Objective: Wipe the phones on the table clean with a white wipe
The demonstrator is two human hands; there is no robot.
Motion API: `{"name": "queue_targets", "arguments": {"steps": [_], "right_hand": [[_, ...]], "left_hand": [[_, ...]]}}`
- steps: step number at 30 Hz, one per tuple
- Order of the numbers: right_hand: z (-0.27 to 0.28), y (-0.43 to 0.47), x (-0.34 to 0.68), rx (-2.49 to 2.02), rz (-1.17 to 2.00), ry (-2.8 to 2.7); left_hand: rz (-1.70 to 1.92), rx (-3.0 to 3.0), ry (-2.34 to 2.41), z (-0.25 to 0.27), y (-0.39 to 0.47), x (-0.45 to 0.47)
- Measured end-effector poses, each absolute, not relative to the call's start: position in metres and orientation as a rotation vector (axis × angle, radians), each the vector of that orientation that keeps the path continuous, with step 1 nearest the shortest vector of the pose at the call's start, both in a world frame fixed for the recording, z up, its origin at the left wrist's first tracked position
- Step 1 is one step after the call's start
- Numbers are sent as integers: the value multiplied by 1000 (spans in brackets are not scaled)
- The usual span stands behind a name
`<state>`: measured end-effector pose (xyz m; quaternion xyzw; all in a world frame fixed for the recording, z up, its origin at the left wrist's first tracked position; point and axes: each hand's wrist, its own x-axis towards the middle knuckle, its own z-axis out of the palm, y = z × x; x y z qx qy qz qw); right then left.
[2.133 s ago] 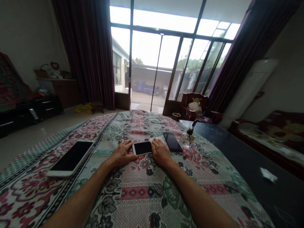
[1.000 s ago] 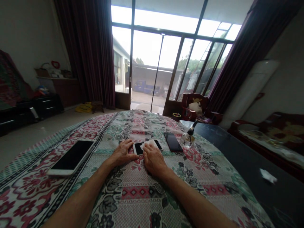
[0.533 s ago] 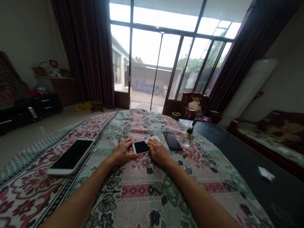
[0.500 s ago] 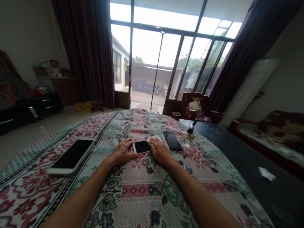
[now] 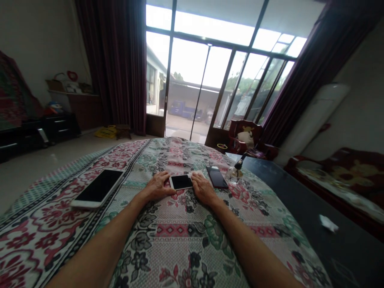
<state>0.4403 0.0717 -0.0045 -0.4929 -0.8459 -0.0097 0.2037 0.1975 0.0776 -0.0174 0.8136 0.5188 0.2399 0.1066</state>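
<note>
A small white smartphone (image 5: 181, 182) with a dark screen lies on the patterned tablecloth (image 5: 177, 230) between my hands. My left hand (image 5: 156, 186) grips its left end, thumb along the near edge and fingers at the far side. At the other end, my right hand (image 5: 204, 188) has its fingers closed over a white tissue (image 5: 195, 173), which is mostly hidden beneath them, and touches the phone's right side. Just right of that hand lies a dark smartphone (image 5: 216, 177). Farther left rests a larger white phone or tablet (image 5: 98, 188), screen up.
A clear glass jar (image 5: 234, 175) with a black brush (image 5: 240, 162) stands right of the dark phone. Beside the round table is a dark tabletop (image 5: 288, 204) with a crumpled white tissue (image 5: 328, 223). Wooden chairs (image 5: 244, 134) and glass doors stand beyond.
My head view has shifted slightly, so the large white device appears a little farther right and higher. Both hands stay at the small phone's ends, with little movement.
</note>
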Motion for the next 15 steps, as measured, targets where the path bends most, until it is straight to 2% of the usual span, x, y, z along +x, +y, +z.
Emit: {"name": "queue_targets", "arguments": {"steps": [15], "right_hand": [[0, 23, 428, -1222, 4, -2532]], "left_hand": [[643, 2435, 1513, -11, 75, 197]]}}
